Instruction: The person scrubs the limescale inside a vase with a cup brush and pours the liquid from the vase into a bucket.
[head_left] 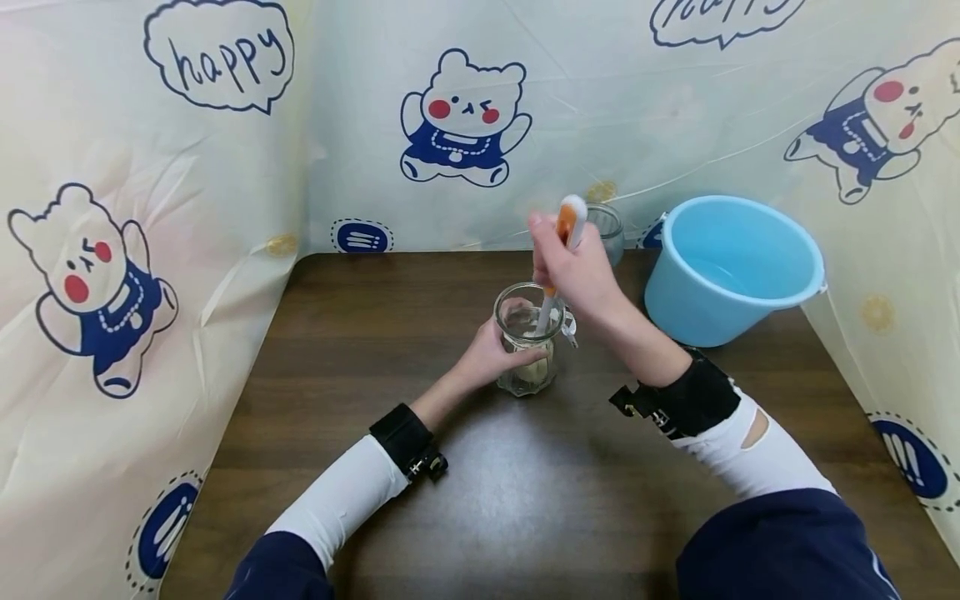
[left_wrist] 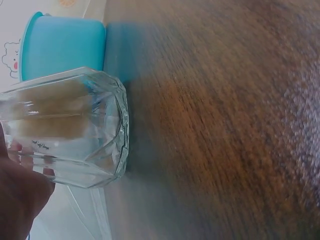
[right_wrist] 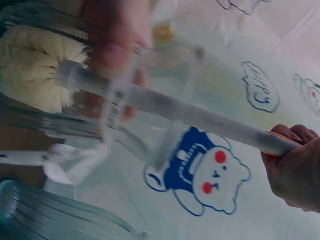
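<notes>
A clear glass jar (head_left: 527, 383) with a faceted base stands near the middle of the table, and my left hand (head_left: 491, 354) holds it around its side. My right hand (head_left: 583, 279) grips the orange and white handle of a bottle brush (head_left: 572, 215) from above. The brush's grey shaft goes down through the jar's mouth. In the right wrist view, the cream bristle head (right_wrist: 37, 65) lies inside the jar near its bottom. A white ribbon with dark print (right_wrist: 75, 167) hangs from the jar's neck.
Behind my right hand stands a second glass vessel (head_left: 609, 227), partly hidden. A light blue bucket (head_left: 720, 325) is at the back right. Brown wooden tabletop (head_left: 360, 333) lies under everything, with a bear-printed cloth (head_left: 360, 142) around its back and sides.
</notes>
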